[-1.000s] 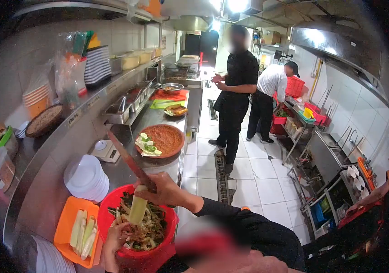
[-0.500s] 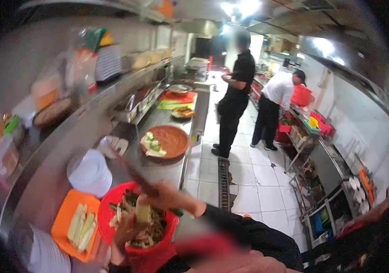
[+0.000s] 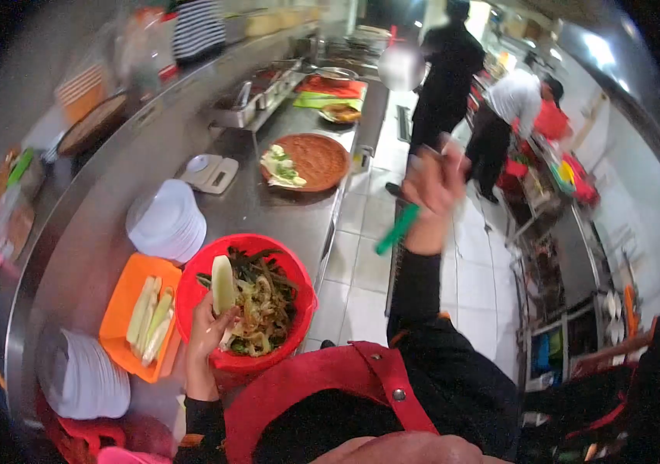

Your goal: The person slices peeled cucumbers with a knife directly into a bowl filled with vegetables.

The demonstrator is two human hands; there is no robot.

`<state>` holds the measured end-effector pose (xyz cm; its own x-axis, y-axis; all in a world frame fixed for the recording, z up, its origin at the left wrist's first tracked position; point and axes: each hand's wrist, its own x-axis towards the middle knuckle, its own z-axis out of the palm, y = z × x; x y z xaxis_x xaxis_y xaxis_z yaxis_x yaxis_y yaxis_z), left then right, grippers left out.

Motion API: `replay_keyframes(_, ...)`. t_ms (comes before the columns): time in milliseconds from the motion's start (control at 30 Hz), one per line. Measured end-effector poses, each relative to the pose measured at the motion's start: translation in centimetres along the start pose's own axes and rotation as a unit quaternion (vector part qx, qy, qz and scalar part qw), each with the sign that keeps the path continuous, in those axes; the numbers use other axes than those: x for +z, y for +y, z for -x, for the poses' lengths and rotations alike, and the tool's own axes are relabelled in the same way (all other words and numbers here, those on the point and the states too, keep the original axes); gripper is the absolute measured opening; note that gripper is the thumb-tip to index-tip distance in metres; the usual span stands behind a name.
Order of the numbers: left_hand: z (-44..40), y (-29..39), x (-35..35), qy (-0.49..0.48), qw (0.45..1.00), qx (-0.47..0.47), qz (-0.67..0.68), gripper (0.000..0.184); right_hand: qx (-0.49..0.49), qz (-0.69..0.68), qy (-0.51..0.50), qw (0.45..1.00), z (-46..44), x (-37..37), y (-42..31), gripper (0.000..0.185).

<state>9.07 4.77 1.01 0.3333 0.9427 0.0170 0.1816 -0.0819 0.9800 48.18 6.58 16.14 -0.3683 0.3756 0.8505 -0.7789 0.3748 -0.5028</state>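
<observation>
My left hand (image 3: pixel 208 331) grips a pale green peeled vegetable piece (image 3: pixel 223 284) upright over the left side of a red bowl (image 3: pixel 307 267). Inside the bowl lie mixed leaves and vegetable scraps (image 3: pixel 259 303). Raised over the aisle on the right, my right hand (image 3: pixel 432 185) is blurred, with its fingers closed round a tool whose green handle (image 3: pixel 397 229) sticks out below. The tool's other end is too blurred to make out. Left of the bowl, an orange tray (image 3: pixel 117 329) holds several pale vegetable pieces (image 3: pixel 144 317).
White plates (image 3: pixel 166 220) stand stacked beside the bowl, more at the lower left. On the counter are a scale (image 3: pixel 212 174) and a clay dish of red sauce (image 3: pixel 311 161). A person in black (image 3: pixel 447 77) and a person in white (image 3: pixel 514 97) stand along the aisle.
My right hand has swung up and right, away from the bowl, with the tool. My left hand now holds the pale piece alone at the bowl's left side. The view has shifted.
</observation>
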Motion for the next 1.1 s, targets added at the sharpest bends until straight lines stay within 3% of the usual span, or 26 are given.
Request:
replay_keyframes(67, 0.0, -0.9, -0.2, 0.004, 1.000, 0.006, 0.015, 0.030, -0.106, 0.051, 0.048, 0.992, 2.3, 1.2, -0.5, 0.029)
replay_keyframes(133, -0.4, -1.7, -0.1, 0.002, 0.999, 0.013, 0.042, 0.030, -0.056, 0.062, 0.227, 0.970, 4.0, 1.7, 1.2, 0.030)
replay_keyframes(167, -0.7, -1.8, 0.0, 0.001, 0.999, 0.008, 0.044, 0.030, 0.027, 0.105, 0.248, 0.963, 4.3, 1.8, 1.7, 0.030)
replay_keyframes(200, -0.7, -1.5, 0.2, -0.008, 0.999, 0.010, 0.043, 0.030, 0.063, 0.279, 0.275, 0.918, 4.5, 2.3, 3.1, 0.030)
replay_keyframes(233, -0.8, -0.7, 0.4, -0.006, 1.000, -0.006, 0.014, 0.030, 0.094, 0.316, 0.276, 0.903, 4.7, 2.8, 4.4, 0.030)
replay_keyframes(267, -0.9, -0.2, 0.5, -0.002, 1.000, -0.023, -0.016, 0.031, 0.186, 0.201, 0.292, 0.917, 4.6, 2.9, 4.4, 0.029)
replay_keyframes(333, -1.1, -1.2, 0.7, -0.004, 1.000, 0.002, -0.006, 0.031, 0.236, 0.107, 0.298, 0.919, 5.5, 2.9, 6.3, 0.025)
replay_keyframes(433, -1.1, -1.8, 0.5, -0.018, 0.999, 0.003, 0.027, 0.030, 0.248, 0.126, 0.303, 0.911, 5.9, 3.7, 7.8, 0.028)
replay_keyframes(500, -0.8, -1.7, 0.4, -0.031, 0.998, -0.021, 0.048, 0.029, 0.327, 0.139, 0.309, 0.882, 5.9, 4.3, 7.9, 0.028)
replay_keyframes(833, -0.5, -2.0, -0.3, -0.014, 0.997, -0.033, 0.070, 0.022, 0.334, 0.125, 0.314, 0.880, 6.1, 4.3, 8.2, 0.026)
replay_keyframes(1100, 0.0, -1.6, -0.5, 0.012, 0.999, -0.024, 0.034, 0.017, 0.411, 0.131, 0.297, 0.852, 6.5, 5.3, 12.3, 0.029)
